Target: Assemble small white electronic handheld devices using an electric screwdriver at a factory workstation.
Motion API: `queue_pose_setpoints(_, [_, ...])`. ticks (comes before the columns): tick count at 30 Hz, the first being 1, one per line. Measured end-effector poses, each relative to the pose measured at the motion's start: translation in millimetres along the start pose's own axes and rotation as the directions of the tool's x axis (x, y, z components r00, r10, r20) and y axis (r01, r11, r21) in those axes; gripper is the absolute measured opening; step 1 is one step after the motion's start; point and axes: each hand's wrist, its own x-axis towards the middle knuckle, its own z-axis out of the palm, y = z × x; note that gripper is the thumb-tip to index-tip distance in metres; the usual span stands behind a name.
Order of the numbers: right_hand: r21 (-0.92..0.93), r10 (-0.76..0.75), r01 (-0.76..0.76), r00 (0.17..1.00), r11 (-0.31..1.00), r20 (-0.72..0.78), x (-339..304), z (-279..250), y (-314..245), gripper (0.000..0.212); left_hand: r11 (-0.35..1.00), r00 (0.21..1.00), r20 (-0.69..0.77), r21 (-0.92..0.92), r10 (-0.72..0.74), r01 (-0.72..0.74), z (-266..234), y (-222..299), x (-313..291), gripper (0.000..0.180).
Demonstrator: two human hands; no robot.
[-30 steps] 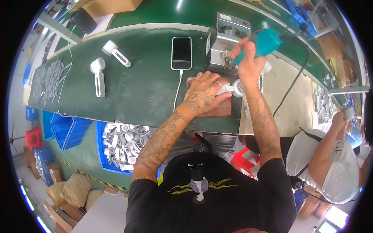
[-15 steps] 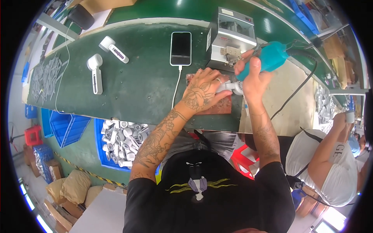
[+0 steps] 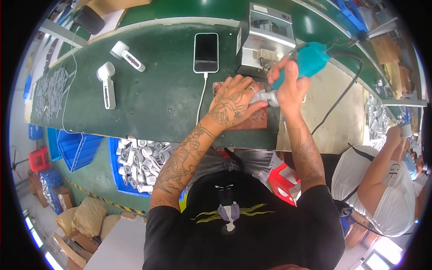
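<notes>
On a reddish-brown pad [image 3: 252, 121] near the bench's front edge lies a white handheld fan [image 3: 269, 96] with a round head. My left hand [image 3: 234, 101] is closed over its handle, thumb toward me, and hides most of it. My right hand [image 3: 290, 85] grips a teal electric screwdriver [image 3: 306, 62], tilted with its lower end toward the fan's head. The tool's tip is hidden behind my fingers, so I cannot tell whether it touches the fan. Two more white fans, one upright [image 3: 108, 87] and one slanted [image 3: 128, 56], lie to the left.
A phone [image 3: 206, 53] with a white cable lies beyond my left hand. A grey metal machine [image 3: 265, 40] stands behind the pad. Grey strips [image 3: 51, 94] are heaped at far left. A blue bin [image 3: 116, 173] of white fans sits below the bench; a co-worker [image 3: 378, 193] is at right.
The whole view has shifted slightly. Both hands keep their grips, and the screwdriver stays over the fan. The fan's head looks turned a little, its grille less visible.
</notes>
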Motion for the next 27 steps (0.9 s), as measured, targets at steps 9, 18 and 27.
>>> queue_pose_setpoints(9, [0.062,-0.230,0.235,0.970,0.970,-0.071,38,15,-15,0.033,0.995,0.997,-0.079,-0.098,0.002,-0.010,3,-4,-3,0.030])
queue_pose_setpoints(18, [-0.078,-0.225,0.225,0.974,0.971,0.008,47,10,4,0.038,0.993,0.998,-0.064,-0.116,0.012,-0.019,0,1,-1,0.028])
queue_pose_setpoints(27, [-0.026,-0.066,0.066,0.998,0.997,-0.023,-9,-10,-25,0.050,0.991,0.999,-0.018,-0.130,-0.027,0.025,-1,2,2,0.032])
